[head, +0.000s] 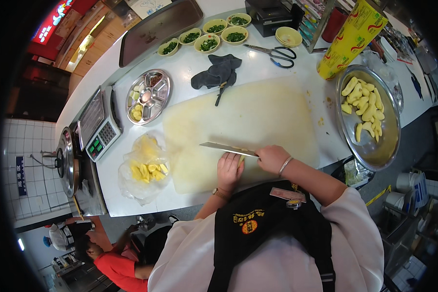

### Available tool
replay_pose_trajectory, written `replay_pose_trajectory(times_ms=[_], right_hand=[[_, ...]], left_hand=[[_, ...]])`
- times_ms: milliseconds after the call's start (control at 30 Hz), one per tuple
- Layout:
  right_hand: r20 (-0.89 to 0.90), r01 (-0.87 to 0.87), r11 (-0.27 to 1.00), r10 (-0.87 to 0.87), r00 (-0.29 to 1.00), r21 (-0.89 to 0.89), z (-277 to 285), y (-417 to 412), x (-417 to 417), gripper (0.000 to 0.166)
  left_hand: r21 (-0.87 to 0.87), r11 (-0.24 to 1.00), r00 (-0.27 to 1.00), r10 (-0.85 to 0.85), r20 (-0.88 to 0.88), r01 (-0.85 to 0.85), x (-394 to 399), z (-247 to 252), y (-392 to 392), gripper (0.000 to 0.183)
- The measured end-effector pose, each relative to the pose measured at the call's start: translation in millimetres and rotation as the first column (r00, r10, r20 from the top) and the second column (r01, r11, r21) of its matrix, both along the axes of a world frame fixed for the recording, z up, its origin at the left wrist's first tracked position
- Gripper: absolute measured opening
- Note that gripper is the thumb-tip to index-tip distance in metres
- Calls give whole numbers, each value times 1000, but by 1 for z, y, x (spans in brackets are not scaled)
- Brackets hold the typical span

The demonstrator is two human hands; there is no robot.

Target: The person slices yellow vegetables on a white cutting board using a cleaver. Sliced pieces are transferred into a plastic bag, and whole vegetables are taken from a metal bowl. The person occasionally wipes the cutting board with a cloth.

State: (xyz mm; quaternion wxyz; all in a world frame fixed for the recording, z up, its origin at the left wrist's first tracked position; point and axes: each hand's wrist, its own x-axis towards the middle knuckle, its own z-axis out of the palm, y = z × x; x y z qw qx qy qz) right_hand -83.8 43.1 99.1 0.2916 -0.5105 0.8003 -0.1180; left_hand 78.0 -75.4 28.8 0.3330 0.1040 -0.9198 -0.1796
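Observation:
On a large white cutting board (241, 113), my right hand (273, 159) grips a kitchen knife (228, 148) by its handle, the blade pointing left. My left hand (229, 168) presses a pale yellow piece (241, 160), perhaps peeled ginger, against the board beside the blade. Thin slices seem to cling to the blade. A plastic bag (142, 189) with cut yellow pieces (148, 172) lies left of the board. To the right, a steel bowl (381, 157) holds several peeled yellow pieces (367, 106).
Behind the board lie a dark cloth (219, 71) and scissors (277, 54), with several bowls of chopped greens (208, 45) beyond. A divided steel tray (155, 95) and a digital scale (104, 135) stand left. A yellow wrap roll (352, 38) stands back right. Another person (118, 268) is at lower left.

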Motion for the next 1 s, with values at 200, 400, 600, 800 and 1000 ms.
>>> replay_pose_trajectory(times_ms=[200,400,600,800,1000], right_hand=[[15,-26,998,25,1000,50,51,20,3,20],[-5,-39,997,39,999,70,8,-2,10,21],[33,0,1000,0,999,-24,16,-1,4,21],[3,-72,986,73,997,153,49,6,4,20],[26,-44,998,43,999,33,-8,-17,7,22]], left_hand=[[9,1000,1000,23,-20,-23,5,-4,3,33],[13,1000,999,13,-42,-12,4,-10,2,33],[57,998,998,8,-54,-4,-1,7,0,31],[0,1000,998,20,-54,-20,6,-4,1,37],[48,999,998,12,-60,-9,2,2,1,37]])
